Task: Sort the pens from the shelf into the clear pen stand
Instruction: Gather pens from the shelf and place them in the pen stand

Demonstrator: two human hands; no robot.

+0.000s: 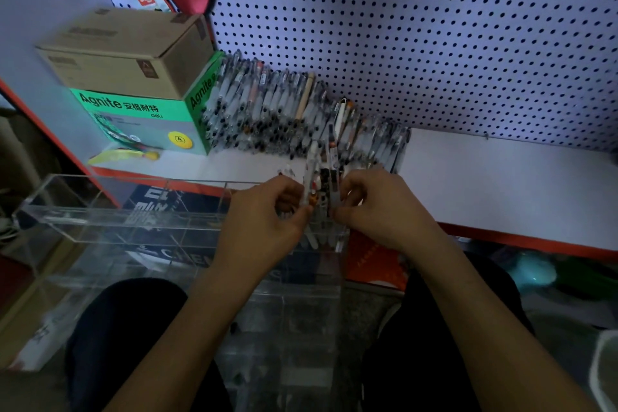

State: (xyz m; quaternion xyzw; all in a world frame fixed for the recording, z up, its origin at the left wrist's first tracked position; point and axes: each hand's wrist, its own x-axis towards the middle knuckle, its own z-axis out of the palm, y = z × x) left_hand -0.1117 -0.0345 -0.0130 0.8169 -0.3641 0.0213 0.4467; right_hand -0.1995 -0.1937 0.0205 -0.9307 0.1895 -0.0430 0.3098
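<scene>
Gripping one pen bundle upright, both hands, left and right, align it over the clear pen stand for insertion.

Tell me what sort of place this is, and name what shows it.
Probably a stationery shop or its stockroom. A white pegboard wall backs a red-edged display shelf, a large stock of pens lies piled on it, and boxed goods sit alongside, including a green Agnite box.

A stationery shop: pegboard wall, shelf of heaped pens, boxed stock.
</scene>
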